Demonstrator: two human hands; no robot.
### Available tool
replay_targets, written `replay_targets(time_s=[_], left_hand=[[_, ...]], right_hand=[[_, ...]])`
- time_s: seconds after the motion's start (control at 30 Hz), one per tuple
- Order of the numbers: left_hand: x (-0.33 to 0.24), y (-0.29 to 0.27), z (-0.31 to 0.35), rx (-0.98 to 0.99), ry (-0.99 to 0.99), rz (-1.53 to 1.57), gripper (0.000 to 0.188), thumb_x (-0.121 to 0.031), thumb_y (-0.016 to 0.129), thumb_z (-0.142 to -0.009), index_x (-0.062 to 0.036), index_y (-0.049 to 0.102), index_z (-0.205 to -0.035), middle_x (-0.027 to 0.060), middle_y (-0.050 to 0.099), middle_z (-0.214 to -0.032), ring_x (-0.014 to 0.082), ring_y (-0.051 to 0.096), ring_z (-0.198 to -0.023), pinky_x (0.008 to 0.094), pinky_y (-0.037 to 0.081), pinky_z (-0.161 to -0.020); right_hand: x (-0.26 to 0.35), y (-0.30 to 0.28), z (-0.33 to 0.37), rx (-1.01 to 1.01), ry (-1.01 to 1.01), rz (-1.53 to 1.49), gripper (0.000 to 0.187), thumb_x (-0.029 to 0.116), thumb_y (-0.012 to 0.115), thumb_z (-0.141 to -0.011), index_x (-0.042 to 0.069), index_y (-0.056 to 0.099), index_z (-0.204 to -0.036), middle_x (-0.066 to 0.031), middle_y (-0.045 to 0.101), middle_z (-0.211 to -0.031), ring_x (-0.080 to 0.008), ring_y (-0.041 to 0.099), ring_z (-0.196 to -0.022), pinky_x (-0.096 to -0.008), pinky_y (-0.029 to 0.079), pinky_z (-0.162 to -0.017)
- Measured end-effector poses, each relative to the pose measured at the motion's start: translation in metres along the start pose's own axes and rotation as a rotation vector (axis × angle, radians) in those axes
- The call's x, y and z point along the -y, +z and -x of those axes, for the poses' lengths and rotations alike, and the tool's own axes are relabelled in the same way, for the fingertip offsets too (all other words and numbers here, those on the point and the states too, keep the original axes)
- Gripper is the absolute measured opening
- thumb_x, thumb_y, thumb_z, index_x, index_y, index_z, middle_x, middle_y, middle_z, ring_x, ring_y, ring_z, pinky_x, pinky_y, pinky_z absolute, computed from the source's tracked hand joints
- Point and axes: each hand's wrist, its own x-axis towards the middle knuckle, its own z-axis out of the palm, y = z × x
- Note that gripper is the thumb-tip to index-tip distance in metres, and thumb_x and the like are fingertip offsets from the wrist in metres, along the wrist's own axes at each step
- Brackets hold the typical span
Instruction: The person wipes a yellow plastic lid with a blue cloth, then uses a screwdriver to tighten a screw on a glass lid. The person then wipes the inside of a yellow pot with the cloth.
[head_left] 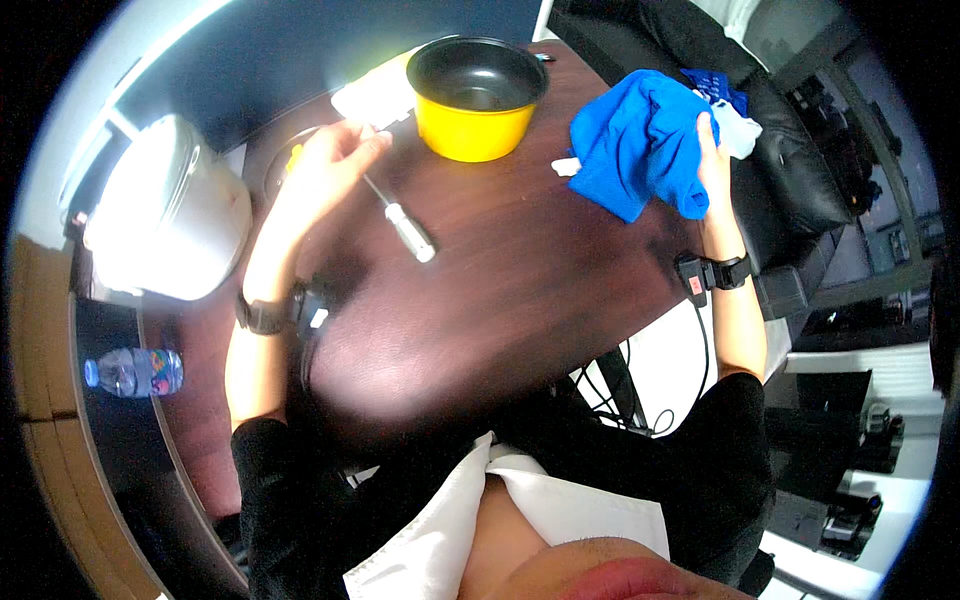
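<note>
My right hand (pixel 712 170) is closed on a bunched blue cloth (pixel 640 140), held at the table's right edge. The cloth hides most of those fingers. At the far left, my left hand (pixel 335 165) has its fingers curled together; whether anything is between them does not show. A screwdriver (pixel 410 235) with a clear handle points its thin shaft up toward that hand, where the shaft's end is hidden. Under the same hand's outer side, a small yellow thing (pixel 296 157) shows beside a round transparent rim. Between the hands stands a yellow pot (pixel 475 130) with a black inside.
A large white lidded container (pixel 175 215) stands at the left of the brown table (pixel 490 270). Lower left is a water bottle (pixel 135 372). A pale yellow sheet-like thing (pixel 375 88) lies behind the pot. A black sofa (pixel 800 170) borders the right side; cables (pixel 610 400) hang below.
</note>
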Motion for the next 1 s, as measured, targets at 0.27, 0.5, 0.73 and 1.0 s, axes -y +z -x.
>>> replay_targets(time_s=[0.27, 0.5, 0.73, 1.0], left_hand=[[-0.124, 0.087, -0.018, -0.076, 0.646, -0.056, 0.069, -0.025, 0.081, -0.075, -0.007, 0.047, -0.132, 0.0117, 0.059, -0.117, 0.0214, 0.058, -0.108, 0.0339, 0.047, -0.092], [-0.128, 0.094, -0.034, 0.431, 0.296, 0.519, 0.041, -0.022, 0.075, -0.081, -0.0021, 0.062, -0.114, 0.0075, 0.067, -0.105, 0.0164, 0.063, -0.095, 0.0314, 0.05, -0.087], [-0.103, 0.08, -0.021, 0.219, -0.105, 0.855, 0.057, -0.034, 0.072, -0.084, 0.0029, 0.056, -0.124, 0.0158, 0.063, -0.118, 0.0237, 0.064, -0.102, 0.0349, 0.051, -0.093], [-0.112, 0.079, 0.022, 0.472, -0.135, 0.724, 0.058, -0.032, 0.071, -0.086, 0.0011, 0.052, -0.13, 0.012, 0.062, -0.12, 0.0177, 0.061, -0.105, 0.0323, 0.049, -0.093]], right_hand=[[0.067, 0.023, 0.065, 0.311, 0.131, -0.141, 0.046, 0.035, 0.053, -0.098, -0.002, 0.055, -0.125, -0.0115, 0.062, -0.119, -0.0187, 0.06, -0.107, -0.0319, 0.046, -0.096], [0.079, 0.032, 0.076, 0.701, 0.41, -0.604, 0.054, 0.043, 0.04, -0.101, 0.002, 0.048, -0.135, -0.0136, 0.057, -0.129, -0.0243, 0.058, -0.112, -0.0378, 0.045, -0.101], [0.032, 0.037, 0.073, 0.836, 0.354, -0.815, 0.094, 0.076, 0.017, -0.088, 0.002, 0.034, -0.143, -0.0175, 0.051, -0.136, -0.0308, 0.053, -0.118, -0.045, 0.045, -0.094], [0.041, 0.096, 0.085, 0.462, 0.332, -0.542, 0.055, 0.042, 0.045, -0.099, 0.006, 0.039, -0.141, -0.0126, 0.048, -0.139, -0.0253, 0.05, -0.125, -0.0421, 0.041, -0.105]])
